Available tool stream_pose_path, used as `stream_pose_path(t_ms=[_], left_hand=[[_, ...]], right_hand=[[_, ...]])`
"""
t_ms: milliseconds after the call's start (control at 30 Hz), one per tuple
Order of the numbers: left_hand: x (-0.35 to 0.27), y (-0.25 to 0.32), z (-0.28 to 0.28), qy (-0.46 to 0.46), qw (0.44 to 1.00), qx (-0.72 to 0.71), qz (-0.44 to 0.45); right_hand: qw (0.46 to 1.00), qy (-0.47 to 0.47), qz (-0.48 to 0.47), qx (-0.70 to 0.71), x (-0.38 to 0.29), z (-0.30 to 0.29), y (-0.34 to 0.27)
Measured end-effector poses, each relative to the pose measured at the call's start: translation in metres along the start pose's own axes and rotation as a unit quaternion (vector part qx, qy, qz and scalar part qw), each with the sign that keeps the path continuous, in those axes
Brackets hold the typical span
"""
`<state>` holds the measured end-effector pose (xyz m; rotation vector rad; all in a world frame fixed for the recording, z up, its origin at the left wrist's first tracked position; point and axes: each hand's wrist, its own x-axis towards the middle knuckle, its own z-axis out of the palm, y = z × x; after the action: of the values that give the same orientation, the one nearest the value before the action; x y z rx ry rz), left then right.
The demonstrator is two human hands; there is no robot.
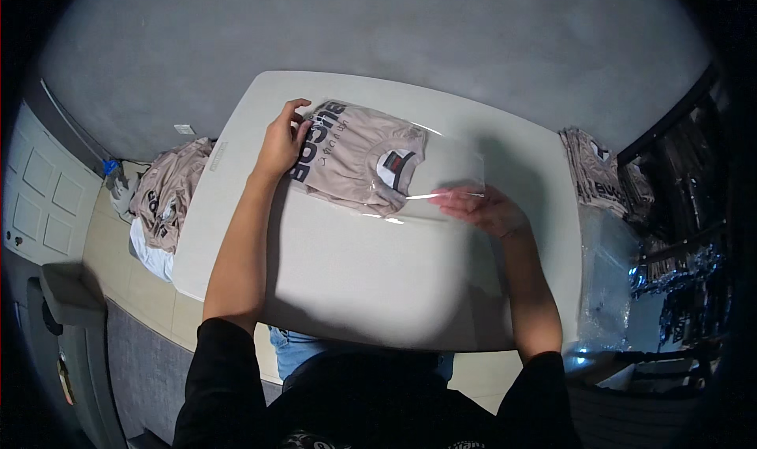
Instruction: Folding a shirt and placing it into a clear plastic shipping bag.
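A folded beige T-shirt [349, 147] with dark lettering lies inside a clear plastic bag [452, 159] on the white table [355, 271]. Its collar, with a dark label, faces right. My left hand [284, 138] is at the bag's left end, with the thumb on the lettered part and the fingers curled above it. At the right, the bag's flat, unfilled end reaches my right hand [485, 209]. Those fingers are stretched out at or under the film; whether they grip it is not plain.
A heap of beige garments [171, 189] stands beyond the table's left edge. Folded beige shirts [597, 171] are stacked at the right, above a pile of clear plastic bags [606, 277]. A dark rack [674, 129] stands farther right. The grey wall [384, 29] rises behind the table.
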<state>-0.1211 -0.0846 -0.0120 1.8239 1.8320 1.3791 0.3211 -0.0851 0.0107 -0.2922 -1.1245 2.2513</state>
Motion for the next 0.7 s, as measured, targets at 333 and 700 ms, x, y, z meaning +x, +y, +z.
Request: stream_pose_path(t_ms=[333, 700], left_hand=[[-0.014, 0.028, 0.005, -0.01, 0.97, 0.219, -0.108], [0.004, 0.03, 0.041, 0.012, 0.992, 0.102, 0.076]], right_hand=[[0.737, 0.064, -0.101, -0.665, 0.061, 0.026, 0.066], [0.892, 0.142, 0.071, -0.424, 0.073, 0.019, 0.078]])
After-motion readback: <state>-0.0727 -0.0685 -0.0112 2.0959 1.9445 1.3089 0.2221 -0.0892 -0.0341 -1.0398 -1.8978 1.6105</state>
